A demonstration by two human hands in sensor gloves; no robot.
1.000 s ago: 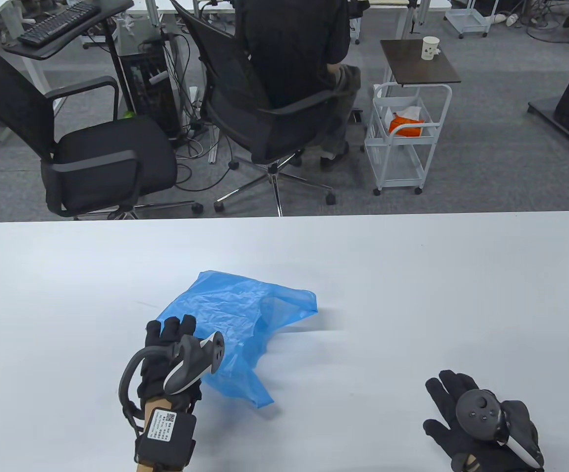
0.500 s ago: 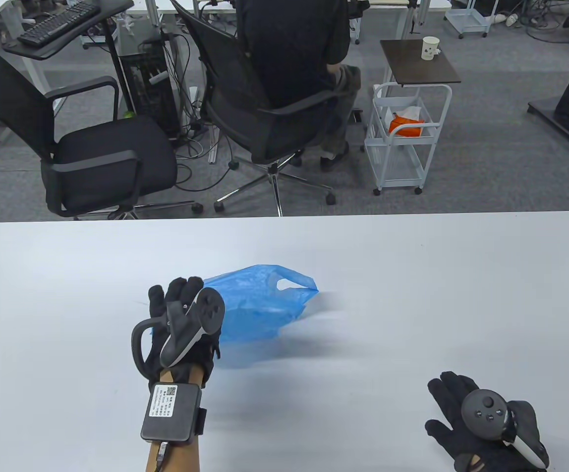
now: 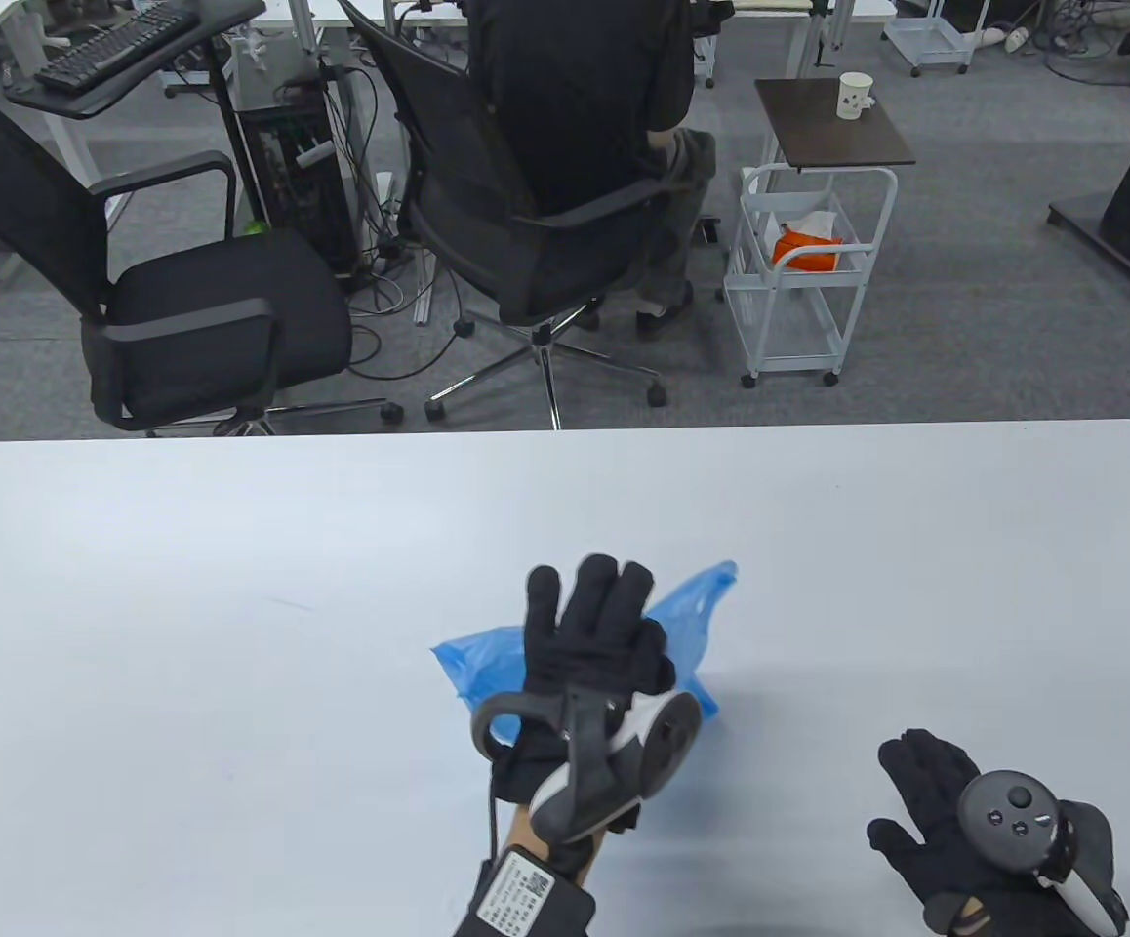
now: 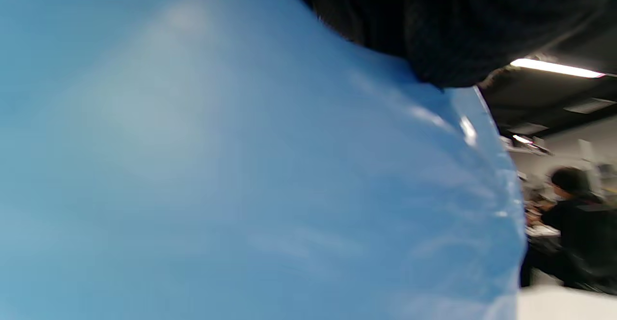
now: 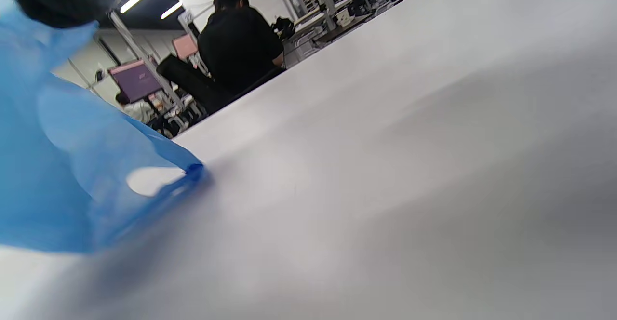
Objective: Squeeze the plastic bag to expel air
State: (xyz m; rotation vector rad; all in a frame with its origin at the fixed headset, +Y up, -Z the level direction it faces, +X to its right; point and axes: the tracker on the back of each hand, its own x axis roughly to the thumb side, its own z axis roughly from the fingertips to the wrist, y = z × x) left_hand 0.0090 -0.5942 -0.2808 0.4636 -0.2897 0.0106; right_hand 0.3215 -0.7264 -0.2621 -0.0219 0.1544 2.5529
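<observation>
A thin blue plastic bag (image 3: 477, 669) lies flattened near the middle of the white table (image 3: 184, 586). My left hand (image 3: 589, 634) lies on top of it with fingers spread and pointing away from me, palm down on the plastic. Most of the bag is hidden under the hand; one handle end (image 3: 706, 597) sticks out at the far right. The bag fills the left wrist view (image 4: 241, 166), with the glove (image 4: 458, 21) on it. My right hand (image 3: 936, 800) rests flat and empty on the table at the near right, apart from the bag. The bag's handle loop shows in the right wrist view (image 5: 72, 180).
Beyond the table's far edge stand two office chairs (image 3: 194, 322), one with a seated person (image 3: 575, 88), and a white wire cart (image 3: 799, 273) with a small side table and paper cup (image 3: 852, 95).
My left hand has moved right across the table, from left of centre to the middle, taking the bag with it. The bag now looks flatter and smaller. My right hand shifted slightly right.
</observation>
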